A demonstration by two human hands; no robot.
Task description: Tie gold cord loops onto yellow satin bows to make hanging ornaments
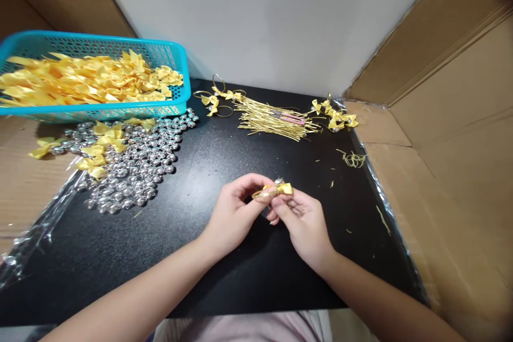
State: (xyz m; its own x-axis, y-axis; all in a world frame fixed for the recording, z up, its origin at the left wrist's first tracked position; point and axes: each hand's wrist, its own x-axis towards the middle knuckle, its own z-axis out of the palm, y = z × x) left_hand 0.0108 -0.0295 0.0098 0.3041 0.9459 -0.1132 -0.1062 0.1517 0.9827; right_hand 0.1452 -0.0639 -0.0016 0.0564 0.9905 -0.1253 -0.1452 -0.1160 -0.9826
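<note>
Bare forearms reach over the black desk; left hand and right hand pinch a yellow bow and its gold loop between fingers.

Fingers partly hide the bow; the left edge crops the basket.

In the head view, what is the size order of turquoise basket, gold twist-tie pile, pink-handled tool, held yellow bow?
1. Turquoise basket
2. Gold twist-tie pile
3. Too alike to rank: pink-handled tool, held yellow bow
</note>
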